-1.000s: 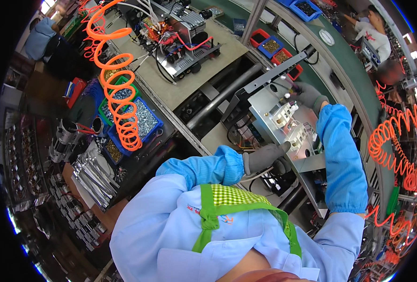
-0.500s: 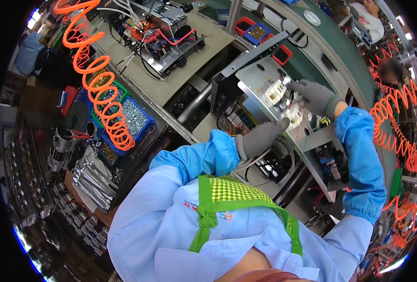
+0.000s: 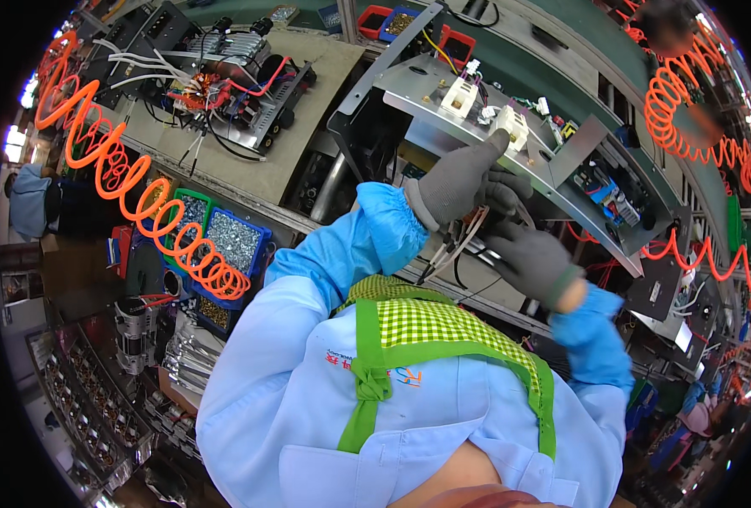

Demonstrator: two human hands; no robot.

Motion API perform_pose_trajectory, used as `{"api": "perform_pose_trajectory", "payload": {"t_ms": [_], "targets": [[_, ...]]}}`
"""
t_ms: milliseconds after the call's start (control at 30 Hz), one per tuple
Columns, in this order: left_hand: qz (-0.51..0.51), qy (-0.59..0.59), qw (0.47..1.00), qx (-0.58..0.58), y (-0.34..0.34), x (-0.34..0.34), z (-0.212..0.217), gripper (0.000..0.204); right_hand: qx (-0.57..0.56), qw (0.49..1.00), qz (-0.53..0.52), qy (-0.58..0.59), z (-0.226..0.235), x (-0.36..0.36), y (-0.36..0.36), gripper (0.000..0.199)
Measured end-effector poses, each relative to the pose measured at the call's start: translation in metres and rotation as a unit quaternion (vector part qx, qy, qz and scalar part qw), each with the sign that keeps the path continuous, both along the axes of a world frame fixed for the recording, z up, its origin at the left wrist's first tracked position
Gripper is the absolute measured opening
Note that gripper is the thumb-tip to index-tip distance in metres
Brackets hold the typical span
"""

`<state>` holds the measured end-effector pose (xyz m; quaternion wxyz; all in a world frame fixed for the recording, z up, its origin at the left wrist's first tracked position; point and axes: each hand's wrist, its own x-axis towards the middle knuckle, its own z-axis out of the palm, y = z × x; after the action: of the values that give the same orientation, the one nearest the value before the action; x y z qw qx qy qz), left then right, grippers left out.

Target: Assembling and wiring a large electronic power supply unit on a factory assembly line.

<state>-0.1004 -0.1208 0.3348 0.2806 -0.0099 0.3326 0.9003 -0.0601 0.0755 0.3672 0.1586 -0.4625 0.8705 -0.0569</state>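
Left hand point(image 3: 460, 182) in a grey knit glove has its fingers point(image 3: 496, 146) stretched up, tips pressing the white connector block point(image 3: 511, 127) on the tilted metal chassis point(image 3: 443, 102), probably to steady it. Right hand point(image 3: 532, 258) sits just below, fingers curled shut on a bundle of thin wires point(image 3: 456, 245) (can't tell how many), likely keeping them clear of the sheet-metal edge. The chassis is shiny bent steel, propped above the desk point(image 3: 265, 169). Springy orange hose point(image 3: 138, 203) coils off to the left, over blue screw bins point(image 3: 236, 241).
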Motion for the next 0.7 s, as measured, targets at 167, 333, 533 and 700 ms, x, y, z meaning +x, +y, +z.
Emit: {"api": "perform_pose_trajectory", "payload": {"t_ms": [167,333,533,700], "targets": [[0.011,-0.003,1.000,-0.004,0.005,0.003,0.006,0.050,0.031,0.987,-0.061,0.143,-0.136,0.014,-0.019,0.030],[0.015,-0.010,1.000,-0.015,-0.002,0.005,0.004,0.049,-0.051,0.981,-0.028,0.186,-0.123,0.005,-0.013,0.026],[-0.009,0.016,0.999,0.038,-0.001,0.000,-0.004,0.046,-0.132,0.980,-0.040,0.142,-0.084,0.004,-0.010,0.028],[-0.008,0.003,1.000,0.012,-0.002,0.001,0.000,0.047,-0.350,0.916,-0.157,0.120,-0.035,0.022,-0.009,0.029]]}}
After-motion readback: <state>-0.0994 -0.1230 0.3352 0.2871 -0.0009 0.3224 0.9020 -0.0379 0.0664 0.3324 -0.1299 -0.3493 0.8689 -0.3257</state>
